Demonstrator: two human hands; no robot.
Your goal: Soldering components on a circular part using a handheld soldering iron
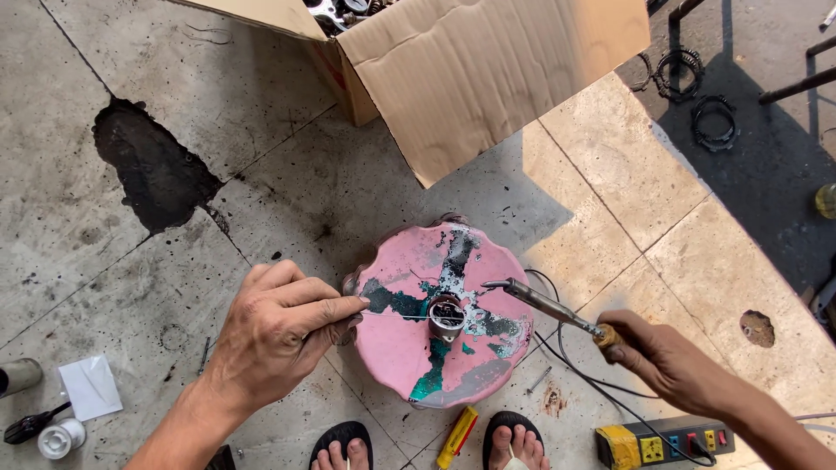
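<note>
My left hand (279,335) pinches a thin solder wire (396,315) that reaches across to a small metal cylinder part (447,317). That part stands upright in the middle of a worn pink round stool top (409,357) with peeling paint. In my right hand (666,357) is a soldering iron (544,303), gripped by its handle, with its tip raised a little right of the part and apart from it. My feet in black sandals (514,439) rest below the stool.
An open cardboard box (470,78) stands at the top. A power strip (666,439) with a black cable lies lower right, a yellow tool (457,435) between my feet. White paper (90,386), a solder spool (61,437) and a screwdriver lie lower left. Metal rings (714,122) lie top right.
</note>
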